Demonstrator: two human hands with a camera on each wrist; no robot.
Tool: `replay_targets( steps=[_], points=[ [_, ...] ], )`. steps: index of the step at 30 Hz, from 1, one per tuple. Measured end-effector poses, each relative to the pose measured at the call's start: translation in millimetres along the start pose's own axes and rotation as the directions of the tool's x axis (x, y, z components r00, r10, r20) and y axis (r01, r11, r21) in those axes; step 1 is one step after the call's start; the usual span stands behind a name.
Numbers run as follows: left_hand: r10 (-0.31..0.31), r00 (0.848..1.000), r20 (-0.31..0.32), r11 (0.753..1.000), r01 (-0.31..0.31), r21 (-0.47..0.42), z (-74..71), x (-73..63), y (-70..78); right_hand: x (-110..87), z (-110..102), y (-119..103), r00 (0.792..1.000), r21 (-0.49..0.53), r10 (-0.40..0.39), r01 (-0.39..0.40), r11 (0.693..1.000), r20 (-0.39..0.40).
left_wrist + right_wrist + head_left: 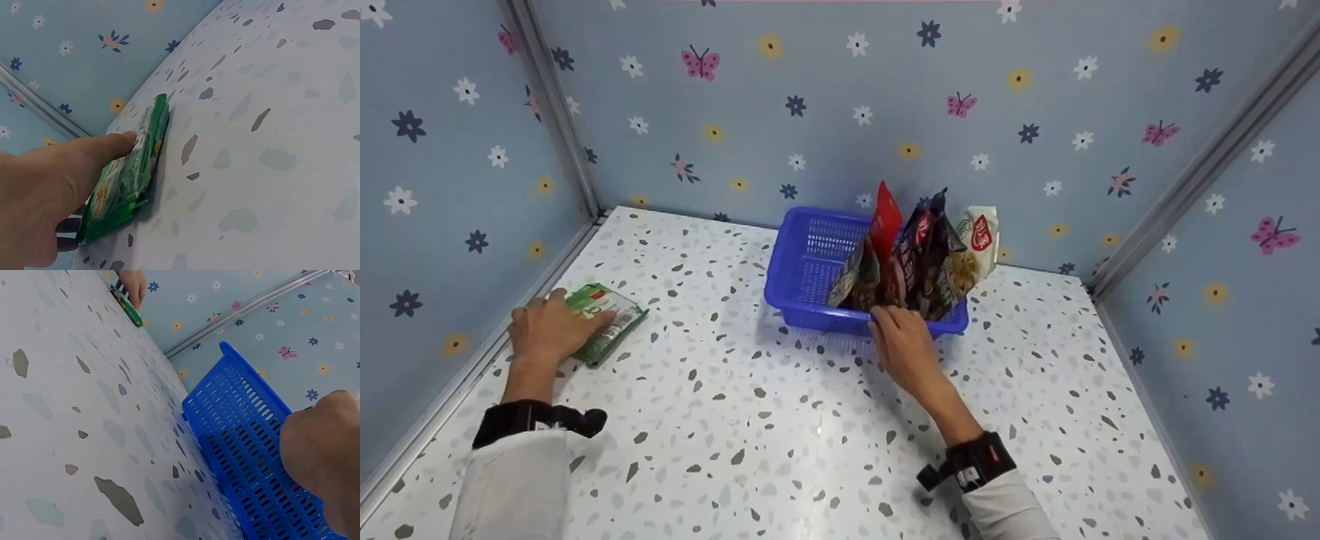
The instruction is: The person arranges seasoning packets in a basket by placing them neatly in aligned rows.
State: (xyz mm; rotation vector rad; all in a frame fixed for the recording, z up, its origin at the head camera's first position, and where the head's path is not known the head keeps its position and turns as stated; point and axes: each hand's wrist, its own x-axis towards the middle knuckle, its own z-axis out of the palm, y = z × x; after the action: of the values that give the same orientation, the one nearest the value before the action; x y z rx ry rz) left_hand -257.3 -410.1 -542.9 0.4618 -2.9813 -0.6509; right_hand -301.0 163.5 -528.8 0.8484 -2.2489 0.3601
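Observation:
At the left of the table my left hand (546, 330) grips a flat green snack packet (611, 322). Its thumb lies across the printed face of the packet, and fingertips show past the lower edge in the left wrist view. The packet (126, 174) is close to the table surface, slightly tilted. My right hand (906, 349) holds the near rim of a blue plastic basket (829, 319), fingers hooked over it. Several snack bags stand upright in the basket's right half: a red bag (886, 217), a dark purple bag (934, 247) and a white-topped bag (982, 236).
The speckled white table (720, 435) is bounded by blue flowered panels (825, 90) at the back and both sides. Behind the basket, the back panel rises close by. Metal strips (547, 97) run along the panel corners.

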Motion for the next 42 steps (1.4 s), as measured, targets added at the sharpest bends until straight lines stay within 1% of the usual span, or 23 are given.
replay_targets(
  steps=[2, 4, 6, 8, 10, 11, 14, 17, 18, 19, 20, 22, 24, 26, 30, 33, 35, 36, 39, 42],
  points=[
    [-0.005, 1.0, -0.013, 1.0, 0.005, -0.022, -1.3, -0.3, -0.6, 0.2, 0.1, 0.2, 1.0, 0.004, 0.0, 0.0, 1.0, -0.003],
    [-0.025, 0.999, -0.021, 0.998, 0.024, -0.061, -2.5, 0.0, -1.0, 0.5, 0.2, 0.5, 1.0, 0.005, -0.001, 0.001, 1.0, -0.005],
    [-0.054, 0.998, -0.019, 0.991, 0.052, -0.124, -3.7, -0.2, -0.8, 0.6, 0.8, 1.1, 1.0, 0.006, -0.002, 0.002, 1.0, -0.007],
    [-0.09, 0.996, -0.008, 0.975, 0.086, -0.205, -4.6, -1.1, 0.2, 0.6, 1.4, 1.5, 1.0, 0.007, -0.005, 0.005, 1.0, -0.006],
    [-0.116, 0.993, 0.001, 0.947, 0.111, -0.301, -4.6, -2.4, 1.5, 0.1, 1.5, 1.5, 1.0, 0.006, -0.002, 0.002, 1.0, 0.002],
    [-0.124, 0.992, 0.004, 0.927, 0.117, -0.355, -4.4, -3.1, 2.3, -0.1, 1.6, 1.5, 1.0, 0.006, -0.001, 0.001, 1.0, 0.005],
    [-0.131, 0.991, 0.001, 0.861, 0.114, -0.495, -3.5, -5.4, 5.1, -0.8, 1.9, 1.2, 1.0, 0.006, 0.006, -0.006, 1.0, 0.009],
    [-0.131, 0.991, 0.005, 0.798, 0.109, -0.593, -3.4, -7.3, 9.3, -1.2, 2.4, 0.9, 1.0, 0.008, 0.008, -0.008, 1.0, 0.009],
    [-0.131, 0.991, 0.007, 0.783, 0.108, -0.613, -4.0, -8.2, 11.5, -1.2, 2.5, 0.9, 1.0, 0.008, 0.007, -0.007, 1.0, 0.006],
    [-0.131, 0.991, 0.009, 0.774, 0.108, -0.623, -4.8, -8.8, 14.0, -1.3, 2.5, 0.7, 1.0, 0.008, 0.005, -0.005, 1.0, 0.005],
    [-0.126, 0.992, 0.01, 0.771, 0.104, -0.628, -5.8, -9.6, 17.0, -1.2, 2.5, 0.6, 1.0, 0.007, 0.003, -0.003, 1.0, 0.003],
    [-0.107, 0.994, -0.011, 0.771, 0.076, -0.632, -8.3, -11.4, 24.8, -1.0, 1.9, 0.1, 1.0, 0.007, -0.003, 0.003, 1.0, -0.006],
    [-0.077, 0.996, -0.042, 0.783, 0.034, -0.621, -11.3, -13.5, 34.4, -0.5, 1.8, -0.1, 1.0, 0.005, -0.009, 0.009, 1.0, -0.021],
    [-0.038, 0.997, -0.074, 0.79, -0.016, -0.613, -14.7, -16.1, 44.5, -0.1, 1.6, -0.5, 0.999, 0.004, -0.012, 0.012, 1.0, -0.03],
    [0.055, 0.99, -0.132, 0.789, -0.125, -0.601, -23.2, -24.1, 65.0, 0.1, 1.2, -0.6, 1.0, 0.002, -0.013, 0.013, 1.0, -0.026],
    [0.124, 0.975, -0.185, 0.785, -0.21, -0.582, -30.3, -30.9, 81.3, -0.3, 0.3, -0.9, 1.0, 0.001, -0.008, 0.008, 1.0, -0.014],
    [0.156, 0.964, -0.217, 0.783, -0.255, -0.567, -35.7, -36.0, 93.4, -0.3, 0.2, -1.0, 1.0, -0.001, -0.004, 0.004, 1.0, -0.01],
    [0.168, 0.958, -0.233, 0.778, -0.274, -0.565, -38.7, -38.9, 100.2, -0.2, 0.1, -1.0, 1.0, -0.001, -0.002, 0.002, 1.0, -0.008],
    [0.211, 0.936, -0.281, 0.752, -0.339, -0.565, -47.5, -49.3, 122.4, 0.3, -0.4, -1.3, 1.0, -0.003, 0.006, -0.006, 1.0, 0.002],
    [0.264, 0.908, -0.326, 0.711, -0.412, -0.57, -54.2, -60.6, 144.5, 0.5, -1.0, -1.3, 1.0, 0.0, 0.013, -0.013, 1.0, 0.018]
  ],
)
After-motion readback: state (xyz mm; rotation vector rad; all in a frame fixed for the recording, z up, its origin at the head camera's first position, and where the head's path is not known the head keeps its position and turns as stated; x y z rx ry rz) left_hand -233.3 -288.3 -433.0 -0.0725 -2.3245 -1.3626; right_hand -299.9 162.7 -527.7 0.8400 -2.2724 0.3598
